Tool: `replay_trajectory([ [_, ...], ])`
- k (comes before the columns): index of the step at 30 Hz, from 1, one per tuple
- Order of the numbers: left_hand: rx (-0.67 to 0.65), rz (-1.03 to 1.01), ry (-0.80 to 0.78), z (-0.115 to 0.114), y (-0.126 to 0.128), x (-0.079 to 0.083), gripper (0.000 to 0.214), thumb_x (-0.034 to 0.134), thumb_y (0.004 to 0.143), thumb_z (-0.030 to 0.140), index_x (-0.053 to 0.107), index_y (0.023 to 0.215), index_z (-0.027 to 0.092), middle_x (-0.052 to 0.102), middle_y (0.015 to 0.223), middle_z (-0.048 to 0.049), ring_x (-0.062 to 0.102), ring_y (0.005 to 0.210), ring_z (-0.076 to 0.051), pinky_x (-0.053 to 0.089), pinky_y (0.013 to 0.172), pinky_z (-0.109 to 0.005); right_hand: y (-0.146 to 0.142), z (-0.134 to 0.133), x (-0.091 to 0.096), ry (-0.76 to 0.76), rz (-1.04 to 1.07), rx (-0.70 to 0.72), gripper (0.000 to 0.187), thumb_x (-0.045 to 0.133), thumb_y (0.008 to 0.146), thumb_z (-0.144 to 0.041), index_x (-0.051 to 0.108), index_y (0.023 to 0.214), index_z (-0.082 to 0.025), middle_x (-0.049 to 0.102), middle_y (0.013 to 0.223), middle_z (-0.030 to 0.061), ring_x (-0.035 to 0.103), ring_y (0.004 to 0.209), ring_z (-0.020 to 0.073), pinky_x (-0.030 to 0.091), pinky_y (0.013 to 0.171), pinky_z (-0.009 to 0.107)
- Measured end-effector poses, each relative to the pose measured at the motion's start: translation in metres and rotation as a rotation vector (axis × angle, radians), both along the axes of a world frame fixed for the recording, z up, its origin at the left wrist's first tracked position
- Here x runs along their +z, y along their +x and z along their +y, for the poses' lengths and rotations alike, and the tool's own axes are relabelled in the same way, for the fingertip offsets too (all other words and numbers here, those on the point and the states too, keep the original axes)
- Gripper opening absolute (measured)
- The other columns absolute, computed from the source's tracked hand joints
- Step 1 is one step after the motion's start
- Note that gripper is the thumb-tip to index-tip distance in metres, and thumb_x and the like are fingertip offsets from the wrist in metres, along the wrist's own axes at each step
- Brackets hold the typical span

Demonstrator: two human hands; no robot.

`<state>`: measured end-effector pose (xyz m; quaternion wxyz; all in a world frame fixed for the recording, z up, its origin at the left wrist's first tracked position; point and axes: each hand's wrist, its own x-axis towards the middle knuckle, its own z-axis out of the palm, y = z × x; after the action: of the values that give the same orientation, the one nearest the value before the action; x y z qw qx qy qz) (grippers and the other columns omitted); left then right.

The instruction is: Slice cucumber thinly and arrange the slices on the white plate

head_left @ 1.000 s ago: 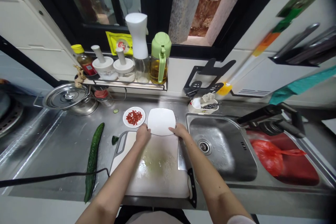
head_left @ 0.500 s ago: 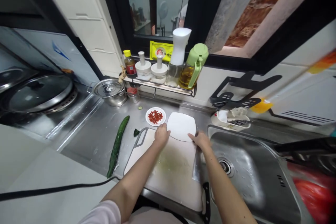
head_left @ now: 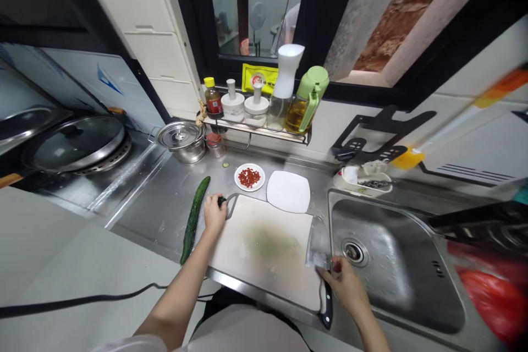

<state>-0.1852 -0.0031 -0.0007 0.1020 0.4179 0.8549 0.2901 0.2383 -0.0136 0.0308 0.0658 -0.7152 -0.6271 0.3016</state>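
Note:
My left hand (head_left: 215, 214) is closed around a small dark green cucumber end piece (head_left: 221, 201), beside the handle loop of the cutting board (head_left: 239, 253). A long whole cucumber (head_left: 194, 220) lies on the counter just left of that hand. At the board's right edge rests a cleaver (head_left: 318, 239) with a wide blade and a black handle. My right hand (head_left: 345, 283) pinches it where blade meets handle, thumb on one side and curled fingers on the other. The board bears a damp greenish stain. Behind it lies a white squarish plate (head_left: 288, 191).
A small plate (head_left: 237, 182) of chopped red pieces stands behind the board. The sink (head_left: 396, 253) is on the right. At the back are a lidded pot (head_left: 181, 140) and a rack (head_left: 264, 131) of seasoning jars and an oil bottle (head_left: 307, 99). A lidded pan (head_left: 74, 143) sits far left.
Both hands have let go of the white plate behind the board. My left hand moved left onto the cucumber piece; my right hand came down toward me to the cleaver.

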Motion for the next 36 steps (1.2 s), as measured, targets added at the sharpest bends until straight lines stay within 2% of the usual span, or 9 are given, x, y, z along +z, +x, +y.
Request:
replay_trajectory([
  [5,-0.025,-0.015,-0.103,-0.003,-0.018,-0.007,0.037,0.058,0.082,0.025,0.059,0.119,0.018,0.062,0.114,-0.0124,0.058,0.110,-0.025,0.044,0.097,-0.036,-0.009,-0.023,-0.003,-0.056,-0.006,0.003,0.047,0.064,0.063,-0.053,0.050,0.096,-0.022,0.066,0.091,0.0086,0.065,0.084,0.0266,0.047,0.072,0.033],
  [8,-0.044,-0.022,-0.132,0.001,-0.019,-0.008,0.038,0.059,0.082,0.025,0.060,0.119,0.018,0.066,0.111,-0.0125,0.060,0.108,-0.025,0.045,0.095,-0.036,-0.019,-0.027,-0.005,-0.055,-0.105,-0.027,0.044,0.061,0.070,-0.042,0.050,0.106,-0.020,0.066,0.097,0.0093,0.065,0.090,0.0255,0.045,0.074,0.031],
  [16,0.012,-0.116,-0.096,0.001,-0.017,-0.003,0.034,0.056,0.085,0.026,0.062,0.118,0.018,0.069,0.109,-0.0128,0.064,0.102,-0.024,0.048,0.091,-0.035,-0.028,-0.028,0.006,-0.157,-0.210,-0.053,0.059,0.059,0.078,-0.028,0.042,0.131,-0.011,0.069,0.100,0.0123,0.066,0.094,0.0236,0.042,0.076,0.028],
  [19,0.003,-0.259,-0.019,-0.006,-0.001,-0.001,0.035,0.055,0.086,0.027,0.060,0.119,0.018,0.070,0.105,-0.0099,0.066,0.098,-0.020,0.050,0.088,-0.031,-0.024,-0.027,0.010,-0.161,-0.201,-0.067,0.052,0.060,0.077,-0.032,0.049,0.124,-0.012,0.070,0.097,0.0128,0.066,0.091,0.0246,0.041,0.072,0.028],
  [22,-0.124,-0.434,0.080,-0.020,0.025,-0.001,0.034,0.051,0.087,0.024,0.057,0.120,0.016,0.069,0.110,-0.0104,0.066,0.101,-0.016,0.051,0.088,-0.026,-0.017,-0.027,0.010,-0.134,-0.165,-0.060,0.035,0.055,0.078,-0.031,0.058,0.108,-0.015,0.069,0.089,0.0091,0.065,0.085,0.0230,0.040,0.068,0.027],
  [25,-0.236,-0.529,0.070,-0.038,0.050,-0.004,0.031,0.050,0.088,0.022,0.057,0.118,0.016,0.070,0.109,-0.0101,0.066,0.100,-0.015,0.052,0.089,-0.027,-0.012,-0.030,0.007,-0.098,-0.078,-0.054,0.027,0.051,0.074,-0.025,0.061,0.098,-0.017,0.067,0.079,0.0040,0.063,0.078,0.0202,0.039,0.065,0.025],
  [29,-0.298,-0.530,0.044,-0.060,0.070,-0.005,0.027,0.050,0.088,0.023,0.057,0.114,0.018,0.070,0.110,-0.0088,0.066,0.101,-0.015,0.052,0.089,-0.028,-0.010,-0.038,0.007,-0.056,0.039,-0.078,0.028,0.047,0.072,-0.024,0.061,0.095,-0.017,0.062,0.067,0.0002,0.059,0.068,0.0184,0.039,0.063,0.025],
  [32,-0.340,-0.487,0.029,-0.069,0.078,-0.004,0.025,0.050,0.088,0.024,0.058,0.112,0.019,0.071,0.108,-0.0074,0.066,0.098,-0.016,0.051,0.088,-0.029,-0.019,-0.041,0.012,0.022,0.069,-0.071,0.027,0.047,0.073,-0.026,0.060,0.095,-0.018,0.063,0.072,0.0008,0.058,0.070,0.0182,0.039,0.063,0.025],
  [36,-0.390,-0.348,-0.017,-0.071,0.088,-0.005,0.025,0.050,0.089,0.023,0.060,0.112,0.020,0.070,0.106,-0.0068,0.063,0.099,-0.018,0.049,0.090,-0.032,-0.048,-0.037,0.025,0.050,0.052,0.067,0.025,0.050,0.083,-0.036,0.061,0.099,-0.019,0.067,0.081,0.0034,0.060,0.076,0.0191,0.037,0.064,0.024],
])
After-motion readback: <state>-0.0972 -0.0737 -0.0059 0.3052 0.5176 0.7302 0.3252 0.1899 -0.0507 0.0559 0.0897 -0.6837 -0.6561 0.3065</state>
